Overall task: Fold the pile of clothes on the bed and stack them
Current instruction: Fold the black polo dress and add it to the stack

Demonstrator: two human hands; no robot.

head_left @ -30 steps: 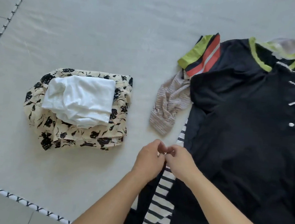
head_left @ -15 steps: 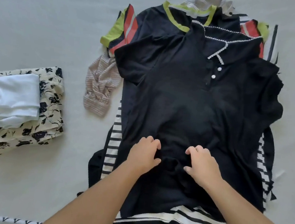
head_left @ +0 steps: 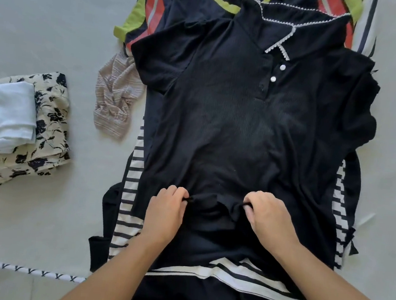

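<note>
A black polo shirt (head_left: 238, 120) with white-trimmed collar and white buttons lies spread face up on top of the pile of clothes. My left hand (head_left: 165, 214) and my right hand (head_left: 267, 218) each pinch a fold of its lower hem, a short way apart. Under it lie a black-and-white striped garment (head_left: 132, 177) and a dark one with lime and red stripes (head_left: 144, 18). A beige striped piece (head_left: 115, 99) sticks out at the pile's left. On the left stands the folded stack: a pale blue garment (head_left: 3, 116) on a cream floral one (head_left: 47, 141).
The pale grey bed sheet (head_left: 59, 25) lies open between the stack and the pile. A black-and-white stitched border (head_left: 26, 270) marks the near edge at the lower left.
The view has swung right, so the black shirt now fills the middle. My hands moved from the shirt's left edge to its lower hem, spread apart and pinched the cloth.
</note>
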